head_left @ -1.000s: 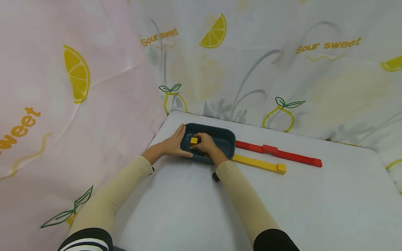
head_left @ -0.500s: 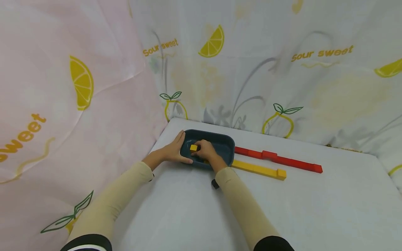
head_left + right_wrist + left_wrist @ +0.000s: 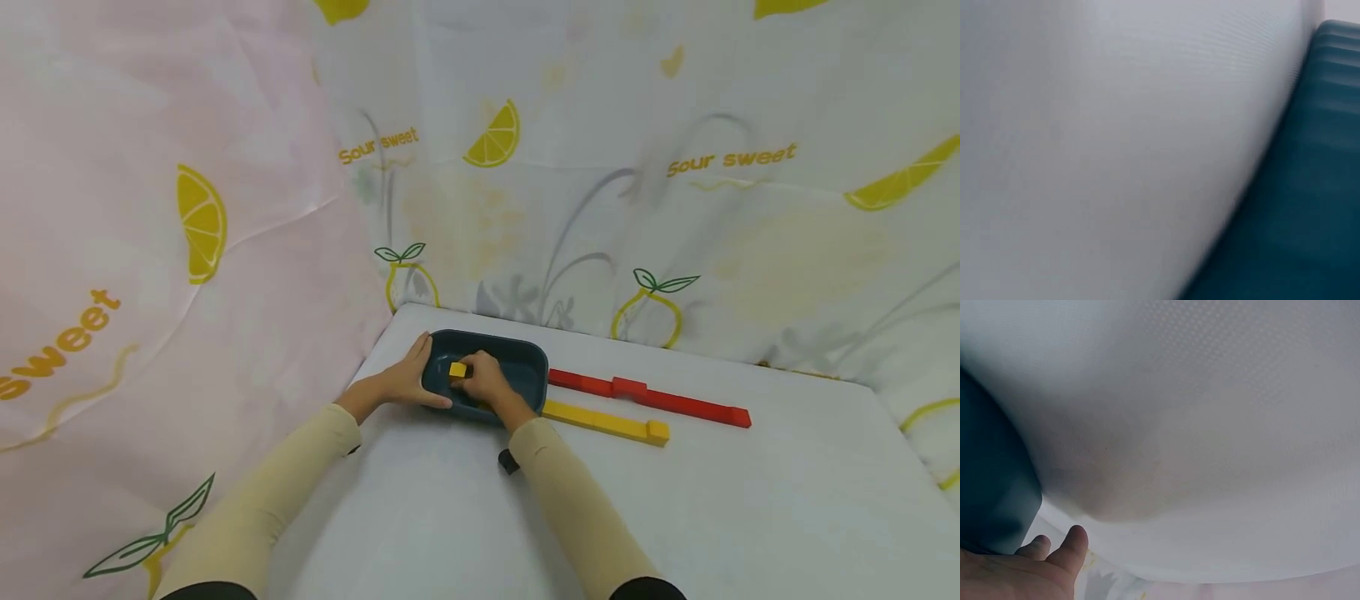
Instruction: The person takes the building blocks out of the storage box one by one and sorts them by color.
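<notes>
A dark teal tray [image 3: 525, 367] sits at the far left of the white table [image 3: 675, 517]. My left hand [image 3: 408, 382] lies against the tray's left outer wall with straight fingers and the thumb along its near rim. My right hand [image 3: 480, 379] is inside the tray and pinches a small yellow cube [image 3: 457, 369]. In the left wrist view the left hand [image 3: 1029, 569] shows beside the tray wall [image 3: 991, 481]. The right wrist view shows only the tray wall [image 3: 1297, 206] and the table [image 3: 1097, 137].
A long red bar [image 3: 648, 398] and a shorter yellow bar [image 3: 606, 422] lie on the table right of the tray. A small black object [image 3: 508, 461] lies by my right forearm. Lemon-print cloth [image 3: 600, 167] hangs behind and to the left.
The head view has tilted up, so everything sits lower in the frame. Both hands stay at the tray, the right one still holding the yellow cube.
</notes>
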### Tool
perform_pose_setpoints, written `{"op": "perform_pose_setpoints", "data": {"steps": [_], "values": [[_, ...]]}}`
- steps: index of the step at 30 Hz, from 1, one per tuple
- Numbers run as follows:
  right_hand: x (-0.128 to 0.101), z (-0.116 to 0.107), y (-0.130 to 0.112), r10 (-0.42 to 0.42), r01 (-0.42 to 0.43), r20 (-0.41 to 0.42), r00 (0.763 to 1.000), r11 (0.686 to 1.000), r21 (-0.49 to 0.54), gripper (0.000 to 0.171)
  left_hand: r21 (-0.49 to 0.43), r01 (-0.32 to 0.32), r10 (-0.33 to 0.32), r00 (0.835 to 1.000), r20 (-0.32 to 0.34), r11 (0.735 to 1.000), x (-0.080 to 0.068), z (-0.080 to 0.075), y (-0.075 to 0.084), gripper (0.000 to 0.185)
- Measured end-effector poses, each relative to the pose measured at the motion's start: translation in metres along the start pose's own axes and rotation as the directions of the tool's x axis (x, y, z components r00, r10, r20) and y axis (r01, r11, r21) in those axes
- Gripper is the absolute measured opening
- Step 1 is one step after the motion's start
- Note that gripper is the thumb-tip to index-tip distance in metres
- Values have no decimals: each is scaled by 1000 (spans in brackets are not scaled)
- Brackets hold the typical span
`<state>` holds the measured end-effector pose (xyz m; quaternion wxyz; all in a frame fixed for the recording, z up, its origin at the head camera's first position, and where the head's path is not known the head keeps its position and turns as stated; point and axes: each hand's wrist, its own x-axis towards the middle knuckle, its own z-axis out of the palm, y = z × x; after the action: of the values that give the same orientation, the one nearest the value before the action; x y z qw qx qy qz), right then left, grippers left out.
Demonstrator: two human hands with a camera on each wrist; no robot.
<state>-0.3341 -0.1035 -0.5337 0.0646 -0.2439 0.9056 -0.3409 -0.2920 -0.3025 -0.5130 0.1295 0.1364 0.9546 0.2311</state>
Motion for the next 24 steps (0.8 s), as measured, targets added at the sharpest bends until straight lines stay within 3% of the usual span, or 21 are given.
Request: {"op": "perform_pose_setpoints", "data": {"steps": [14, 24], "values": [[-13, -26, -18, -76, 76, -37, 996, 997, 4, 42, 6, -10, 10, 1000, -3, 1000, -1, -6, -3, 137], [-35, -51, -8, -127, 127, -55, 990, 992, -8, 38, -3, 0, 0, 1000, -3, 1000, -2, -3, 0, 139]]}}
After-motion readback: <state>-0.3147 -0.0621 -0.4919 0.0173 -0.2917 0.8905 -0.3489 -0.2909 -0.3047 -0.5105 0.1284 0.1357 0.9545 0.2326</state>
